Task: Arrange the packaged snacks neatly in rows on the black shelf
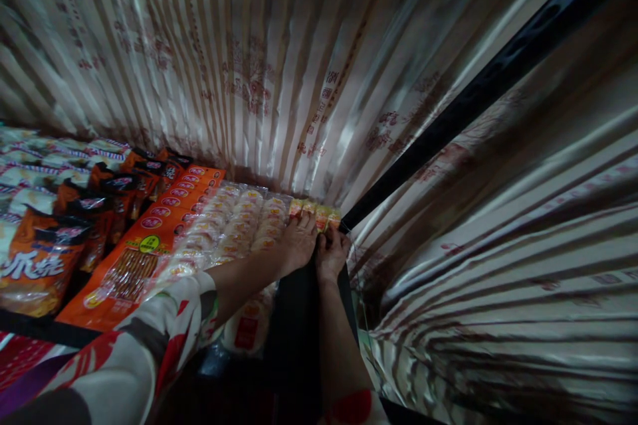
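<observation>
A short row of small yellow packets (321,218) stands at the back corner of the dark shelf (295,309), by the foot of the black post. My left hand (300,239) lies against the left packets, fingers stretched forward over their fronts. Close beside it, my right hand (333,252) has its fingers bent around the rightmost packet, thumb and fingertips touching it. What the fingertips do behind the packets is hidden, and the dim light blurs detail. Left of my left hand run columns of clear-wrapped round pale cakes (239,222).
Orange packs of brown sticks (132,272) and orange-and-black snack bags (44,265) fill the shelf leftward. A black post (448,113) slants up on the right. Pleated printed curtain (249,66) hangs behind and to the right. A pale cake pack (246,329) lies under my left forearm.
</observation>
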Demonstrator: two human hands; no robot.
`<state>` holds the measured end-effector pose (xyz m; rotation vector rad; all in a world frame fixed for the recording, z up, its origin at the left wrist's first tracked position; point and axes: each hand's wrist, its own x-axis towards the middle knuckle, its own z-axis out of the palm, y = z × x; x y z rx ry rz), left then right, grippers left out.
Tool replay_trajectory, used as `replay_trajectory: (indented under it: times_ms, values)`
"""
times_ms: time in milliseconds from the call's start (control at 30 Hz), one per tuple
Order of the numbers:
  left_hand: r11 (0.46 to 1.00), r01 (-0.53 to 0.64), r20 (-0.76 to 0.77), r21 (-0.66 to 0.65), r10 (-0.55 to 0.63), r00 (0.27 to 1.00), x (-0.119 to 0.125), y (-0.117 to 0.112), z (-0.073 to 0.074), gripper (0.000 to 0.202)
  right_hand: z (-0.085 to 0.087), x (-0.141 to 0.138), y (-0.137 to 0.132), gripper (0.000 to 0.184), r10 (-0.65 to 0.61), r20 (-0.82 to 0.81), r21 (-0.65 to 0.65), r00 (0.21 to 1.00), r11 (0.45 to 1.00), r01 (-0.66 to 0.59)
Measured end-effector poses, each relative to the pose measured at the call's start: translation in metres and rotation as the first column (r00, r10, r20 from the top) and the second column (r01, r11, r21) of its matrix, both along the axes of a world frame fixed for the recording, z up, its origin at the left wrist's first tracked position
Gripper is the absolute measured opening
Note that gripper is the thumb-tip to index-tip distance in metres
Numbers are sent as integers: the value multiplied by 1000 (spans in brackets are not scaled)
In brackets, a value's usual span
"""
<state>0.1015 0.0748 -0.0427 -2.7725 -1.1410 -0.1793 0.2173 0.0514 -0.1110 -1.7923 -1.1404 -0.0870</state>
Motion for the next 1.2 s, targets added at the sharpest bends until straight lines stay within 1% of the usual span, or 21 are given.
replay_trajectory:
  times_ms: [100,200,300,400,500,600,700,800,900,933,967,1000,1033,1067,1167,1200]
  values:
    - [999,-30,-17,12,30,999,-2,1,0,51,-2,1,1,40,10,5,13,1000,1000,-10]
    - [998,-55,-13,-15,55,998,-2,2,0,53,-3,1,1,39,13,20,11,1000,1000,-13]
    - [998,-66,-11,-16,66,998,-2,0,4,51,-3,1,0,39,16,37,18,999,1000,-17]
    - [998,-53,12,-23,53,999,-3,-5,8,48,-2,1,0,40,5,38,54,999,999,-7]
    - [997,-37,36,-69,40,999,-6,-12,12,44,1,-1,0,39,12,37,75,999,997,-15]
    - [995,-27,56,-92,32,998,-8,-23,15,40,5,-6,-4,38,42,21,92,999,995,-44]
    - [992,-14,91,-124,26,996,-10,-39,21,39,10,-12,-14,39,80,-35,103,996,992,-76]
    - [986,-7,135,-167,30,990,-13,-59,27,40,17,-17,-33,41,112,-72,90,991,990,-106]
    - [986,-11,165,-165,39,986,-17,-79,23,39,26,-25,-56,39,122,-72,48,990,992,-118]
    - [991,-10,162,-135,32,986,-18,-85,19,39,28,-28,-65,38,121,-75,37,990,992,-119]
    - [997,-9,154,-75,20,988,-20,-92,14,39,30,-32,-74,37,119,-85,34,989,993,-116]
    - [999,-21,160,47,13,987,-21,-99,8,37,31,-37,-83,36,120,-101,37,988,993,-116]
    - [974,-57,162,221,21,987,-22,-106,3,36,32,-42,-92,36,119,-127,47,985,992,-114]
    - [905,-123,161,407,62,985,-22,-114,-3,36,31,-48,-102,35,117,-160,62,980,992,-108]
    - [806,-246,214,539,151,965,-17,-144,-13,49,29,-67,-134,35,120,-298,74,947,992,-103]
    - [791,-298,277,534,169,946,-15,-156,-14,53,28,-74,-144,35,123,-326,66,937,992,-108]
